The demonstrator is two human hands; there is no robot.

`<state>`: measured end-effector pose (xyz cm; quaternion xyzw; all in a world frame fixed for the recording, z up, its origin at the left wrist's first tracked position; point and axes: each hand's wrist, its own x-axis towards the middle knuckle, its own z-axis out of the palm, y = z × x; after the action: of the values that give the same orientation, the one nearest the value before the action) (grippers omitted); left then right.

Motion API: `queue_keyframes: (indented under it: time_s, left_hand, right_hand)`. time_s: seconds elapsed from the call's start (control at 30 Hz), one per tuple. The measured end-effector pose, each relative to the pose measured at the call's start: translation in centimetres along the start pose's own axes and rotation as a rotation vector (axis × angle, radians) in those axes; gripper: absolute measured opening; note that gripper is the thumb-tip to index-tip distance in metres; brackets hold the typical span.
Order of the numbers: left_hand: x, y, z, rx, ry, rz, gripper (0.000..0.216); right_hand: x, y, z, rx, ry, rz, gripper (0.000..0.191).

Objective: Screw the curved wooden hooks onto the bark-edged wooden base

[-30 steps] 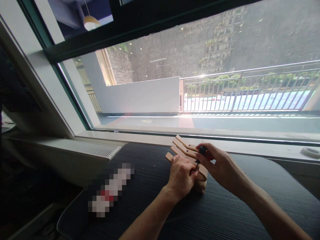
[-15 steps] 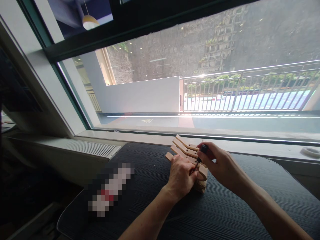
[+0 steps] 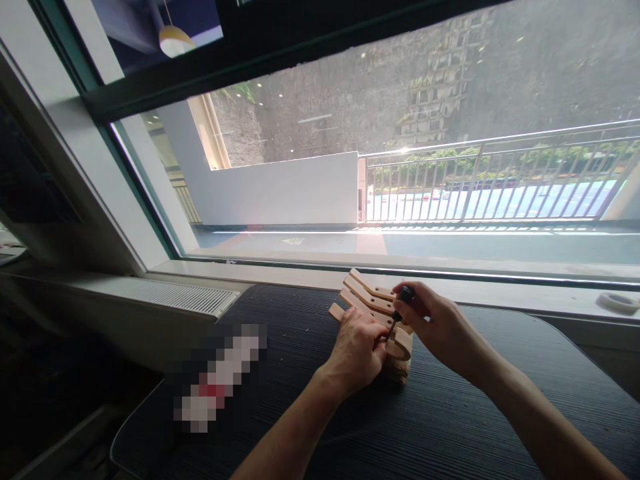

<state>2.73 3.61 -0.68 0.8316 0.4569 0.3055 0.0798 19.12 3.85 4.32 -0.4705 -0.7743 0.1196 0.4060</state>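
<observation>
A screwdriver (image 3: 406,295) with a black handle is gripped in my right hand (image 3: 425,308). Its shaft slants down to the left, toward the fingertips of my left hand (image 3: 357,347). That hand is closed over a wooden piece made of several bent slats (image 3: 369,287) with dark holes or screws in them. A curved wooden end (image 3: 401,345) shows between the hands. Below it is a rough, bark-like wooden block (image 3: 399,372) on the black table (image 3: 450,413). My left hand hides the screwdriver's tip and part of the slats.
A blurred-out pale and red item (image 3: 220,380) lies on the table's left side. Behind the table are a window sill (image 3: 300,277) and a large window. A vent grille (image 3: 185,295) is at the left, and a roll of tape (image 3: 619,303) sits on the sill at right.
The view has shifted slightly. Both hands keep their places on the wooden piece and screwdriver; the right fingers and the handle have moved only a little.
</observation>
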Motion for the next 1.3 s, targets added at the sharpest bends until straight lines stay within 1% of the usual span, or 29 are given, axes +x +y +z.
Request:
queue_keyframes:
  time_s: [0.13, 0.33, 0.47, 0.53, 0.63, 0.7, 0.83, 1.0, 1.07, 1.2, 1.3]
  left_hand:
    - [0.1, -0.3, -0.2, -0.01, -0.022, 0.032, 0.015]
    - [0.2, -0.2, 0.1, -0.02, 0.006, 0.033, 0.017]
    - [0.1, 0.1, 0.4, -0.006, 0.023, 0.035, 0.017]
    - [0.0, 0.2, 0.5, 0.001, 0.029, 0.025, 0.016]
    - [0.0, 0.2, 0.8, 0.007, 0.044, 0.009, 0.014]
    - [0.0, 0.2, 0.9, 0.009, 0.054, 0.006, 0.015]
    - [0.1, 0.2, 1.1, 0.007, 0.07, 0.005, 0.019]
    - [0.1, 0.2, 1.1, -0.005, 0.081, -0.016, 0.02]
    - [0.1, 0.2, 1.0, -0.009, 0.083, -0.02, 0.02]
    - [0.1, 0.2, 1.0, -0.02, 0.081, -0.012, 0.017]
    - [0.1, 0.2, 1.0, -0.026, 0.079, -0.018, 0.017]
  right_hand:
    - [0.1, -0.1, 0.2, 0.007, 0.025, -0.011, 0.021]
    - [-0.3, -1.3, 0.5, 0.034, -0.038, -0.032, 0.02]
    - [-0.3, -1.8, 0.6, 0.024, -0.054, -0.04, 0.021]
    - [-0.1, -1.6, 0.6, 0.023, -0.051, -0.038, 0.024]
    - [0.2, -1.1, 0.4, 0.016, -0.044, -0.032, 0.038]
    - [0.3, -0.7, 0.0, 0.0, -0.072, -0.036, 0.044]
    - [0.2, -0.2, -1.0, 0.0, -0.145, -0.07, 0.042]
    - [0.2, -0.3, -0.7, 0.031, -0.158, -0.116, 0.044]
    - [0.4, -0.3, -0.4, 0.008, -0.139, -0.115, 0.043]
    - [0.6, -0.2, 0.1, -0.1, -0.04, -0.1, 0.039]
    - [0.6, -0.2, 0.1, -0.12, -0.043, -0.113, 0.042]
